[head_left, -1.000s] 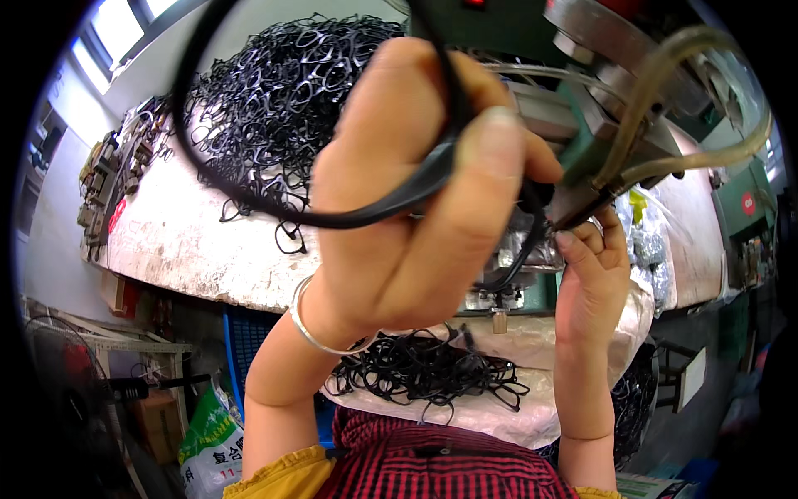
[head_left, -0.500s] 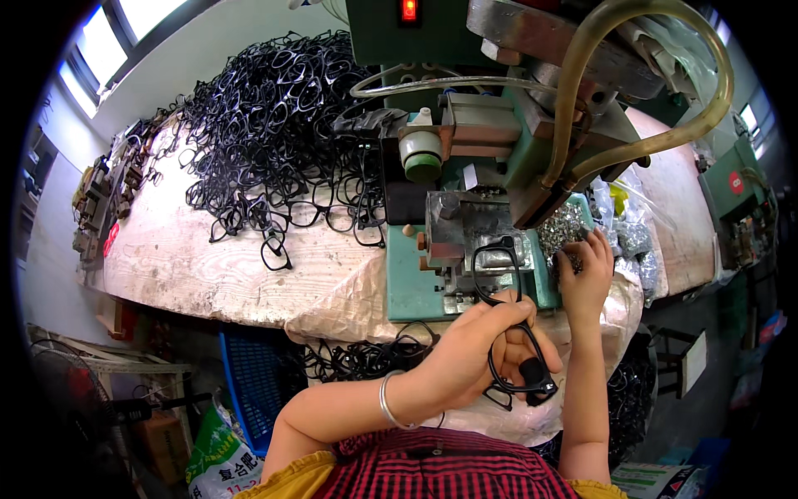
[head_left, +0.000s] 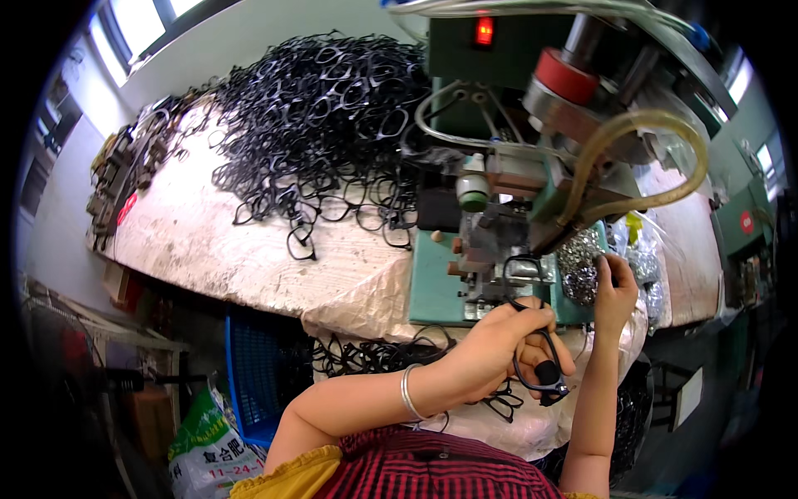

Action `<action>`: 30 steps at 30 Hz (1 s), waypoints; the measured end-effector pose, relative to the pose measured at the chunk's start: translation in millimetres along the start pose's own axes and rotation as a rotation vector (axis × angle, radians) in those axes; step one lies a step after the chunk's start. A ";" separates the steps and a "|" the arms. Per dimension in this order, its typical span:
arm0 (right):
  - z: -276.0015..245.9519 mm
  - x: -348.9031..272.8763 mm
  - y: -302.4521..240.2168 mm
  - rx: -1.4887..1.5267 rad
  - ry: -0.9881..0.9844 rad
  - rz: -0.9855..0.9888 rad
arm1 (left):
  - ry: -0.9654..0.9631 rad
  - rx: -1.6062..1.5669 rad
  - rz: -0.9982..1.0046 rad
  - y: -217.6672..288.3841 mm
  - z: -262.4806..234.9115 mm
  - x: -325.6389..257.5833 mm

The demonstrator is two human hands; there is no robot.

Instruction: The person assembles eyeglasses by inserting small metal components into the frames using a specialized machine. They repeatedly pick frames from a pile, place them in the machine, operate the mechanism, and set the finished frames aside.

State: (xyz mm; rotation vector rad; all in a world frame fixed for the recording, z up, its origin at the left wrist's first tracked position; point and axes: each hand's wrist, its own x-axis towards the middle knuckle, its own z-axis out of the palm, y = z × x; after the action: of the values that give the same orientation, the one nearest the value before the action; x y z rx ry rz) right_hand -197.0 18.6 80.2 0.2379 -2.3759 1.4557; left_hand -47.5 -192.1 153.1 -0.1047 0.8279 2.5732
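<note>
In front of the machine, my left hand [head_left: 517, 337] is closed around a black eyeglass frame [head_left: 557, 388]. One rim of it sticks out above my fingers toward the metal fixture [head_left: 486, 241], the other hangs below with a dark pad near it. My right hand [head_left: 617, 291] is at the right edge of a green tray [head_left: 572, 315] filled with small shiny metal pieces [head_left: 580, 262]. Its thumb and fingertips are pinched together; anything between them is too small to make out.
A green bench press [head_left: 432, 291] with a yellowish hose [head_left: 705, 158] rises over the fixture. A large heap of black eyeglass frames [head_left: 332, 108] covers the table's back left. More frames lie by a blue crate [head_left: 249, 374] below. Plastic bags [head_left: 644, 266] sit right of the tray.
My right hand has lifted back from among the metal pieces to the tray's right edge, its fingers now pinched. My left hand keeps its hold on the eyeglass frame. The whole view has shifted.
</note>
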 end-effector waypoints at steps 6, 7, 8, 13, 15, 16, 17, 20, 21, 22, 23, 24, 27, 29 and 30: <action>-10.5 -16.2 19.5 0.480 0.162 0.174 | 0.132 0.612 0.279 -14.8 -42.2 -64.4; -14.4 -19.8 28.7 0.549 0.172 0.153 | 0.299 0.944 0.514 -14.4 -55.5 -79.4; -14.8 -23.0 32.4 0.594 0.185 0.157 | 0.613 0.973 0.507 -6.5 -68.7 -93.3; 24.9 -9.0 20.3 0.629 0.210 0.229 | 1.084 1.191 1.022 80.6 -120.3 -101.4; 35.0 -2.1 11.8 0.577 0.120 0.181 | 1.070 1.392 0.930 103.0 -143.6 -84.5; 39.7 -2.7 0.8 0.593 0.130 0.174 | 1.017 1.762 0.953 112.8 -154.8 -70.9; 41.2 -2.0 -6.4 0.567 0.103 0.129 | 1.009 1.924 0.885 119.2 -163.2 -59.9; 36.9 -2.2 -14.1 0.534 0.048 0.091 | 0.906 2.136 0.711 129.6 -201.3 -30.5; 32.8 -1.9 -13.9 0.534 0.036 0.093 | 0.931 2.144 0.670 125.8 -217.3 -28.5; 24.1 -3.6 -9.3 0.483 0.055 0.105 | 0.956 2.150 0.630 122.4 -234.3 -29.4; 12.0 -8.2 1.9 0.428 0.078 0.121 | 0.972 2.155 0.589 121.5 -239.1 -28.1; 2.7 -15.6 9.8 0.374 0.100 0.135 | 0.934 2.123 0.619 116.5 -241.3 -31.5; -39.2 -47.7 6.8 -0.378 0.139 -0.248 | 0.856 2.021 0.656 91.9 -219.6 -57.6; -55.0 -63.3 23.8 -0.289 0.139 -0.134 | 0.883 1.923 0.789 96.1 -212.6 -69.6; -57.8 -66.2 29.0 -0.242 0.139 -0.078 | 0.897 1.872 0.857 96.9 -212.4 -72.7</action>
State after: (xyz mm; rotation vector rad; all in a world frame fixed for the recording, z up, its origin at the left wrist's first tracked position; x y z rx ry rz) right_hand -133.1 80.9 55.4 0.1608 -2.3720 1.0993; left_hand -35.6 -411.6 45.9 -0.3363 3.6256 0.9414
